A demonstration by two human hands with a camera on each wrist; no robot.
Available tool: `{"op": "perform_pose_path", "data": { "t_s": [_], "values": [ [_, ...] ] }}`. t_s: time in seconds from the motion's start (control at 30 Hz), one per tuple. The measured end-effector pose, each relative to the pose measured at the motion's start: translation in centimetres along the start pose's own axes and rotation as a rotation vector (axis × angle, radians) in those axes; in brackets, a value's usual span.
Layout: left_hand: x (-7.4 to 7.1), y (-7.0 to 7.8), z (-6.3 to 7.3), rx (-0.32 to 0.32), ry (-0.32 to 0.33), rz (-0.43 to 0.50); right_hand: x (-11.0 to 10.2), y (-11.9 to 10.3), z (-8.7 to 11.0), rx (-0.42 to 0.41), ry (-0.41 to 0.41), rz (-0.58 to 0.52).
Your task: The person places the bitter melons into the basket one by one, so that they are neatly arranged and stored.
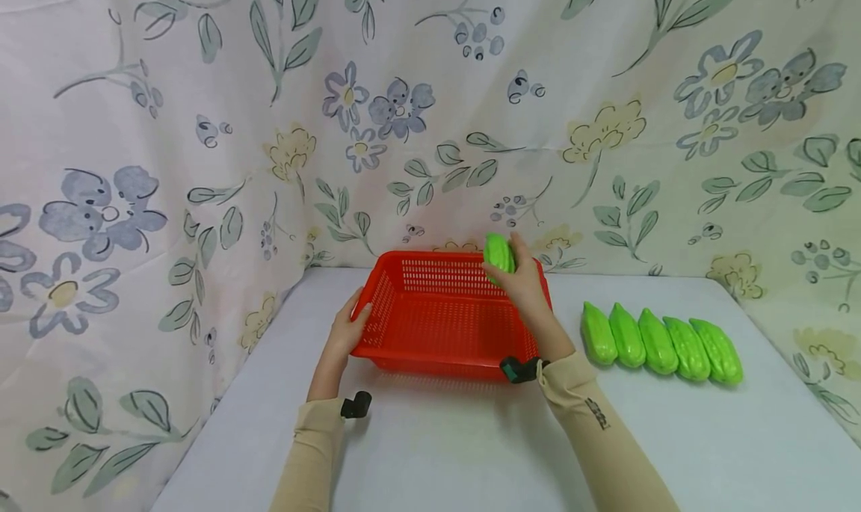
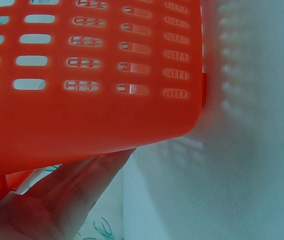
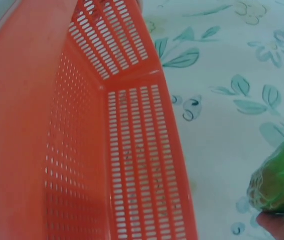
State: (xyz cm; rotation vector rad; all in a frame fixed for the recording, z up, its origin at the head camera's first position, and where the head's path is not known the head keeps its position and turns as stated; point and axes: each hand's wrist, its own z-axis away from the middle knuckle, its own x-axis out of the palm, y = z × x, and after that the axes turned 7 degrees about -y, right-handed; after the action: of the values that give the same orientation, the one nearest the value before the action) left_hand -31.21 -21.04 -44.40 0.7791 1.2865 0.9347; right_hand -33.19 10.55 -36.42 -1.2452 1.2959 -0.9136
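A red plastic basket (image 1: 444, 362) with slotted walls stands on the table, and nothing lies inside it in the head view. My left hand (image 1: 345, 332) grips its left rim, thumb over the top; in the left wrist view the fingers (image 2: 82, 192) pass beneath the rim. Above the basket's back right part, my right hand (image 1: 525, 276) holds a green bitter melon (image 1: 498, 256) between thumb and fingers. The right wrist view catches this bumpy bitter melon (image 3: 277, 180) at its right edge, apart from the basket's wall (image 3: 147, 165); most of the hand is out of frame there.
Several more green bitter melons (image 1: 659, 341) lie side by side in a row on the white table (image 1: 430, 445), right of the basket. Floral cloth (image 1: 430, 190) hangs behind the table and along its left side. Each wrist carries a small dark device (image 1: 356, 405).
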Motion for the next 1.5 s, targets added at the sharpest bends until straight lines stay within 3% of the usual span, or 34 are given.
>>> {"op": "perform_pose_path", "data": {
  "t_s": [0.53,0.97,1.5],
  "values": [
    [0.1,0.0,-0.1,-0.004,0.003,0.004,3.3,-0.6,-1.0,0.043,-0.035,0.022],
    [0.1,-0.1,-0.2,-0.003,0.001,0.011,5.5,-0.9,-1.5,0.028,-0.049,0.004],
    [0.1,-0.1,-0.2,-0.006,0.006,0.009,9.7,-1.8,-1.9,0.023,-0.093,-0.013]
  ]
}}
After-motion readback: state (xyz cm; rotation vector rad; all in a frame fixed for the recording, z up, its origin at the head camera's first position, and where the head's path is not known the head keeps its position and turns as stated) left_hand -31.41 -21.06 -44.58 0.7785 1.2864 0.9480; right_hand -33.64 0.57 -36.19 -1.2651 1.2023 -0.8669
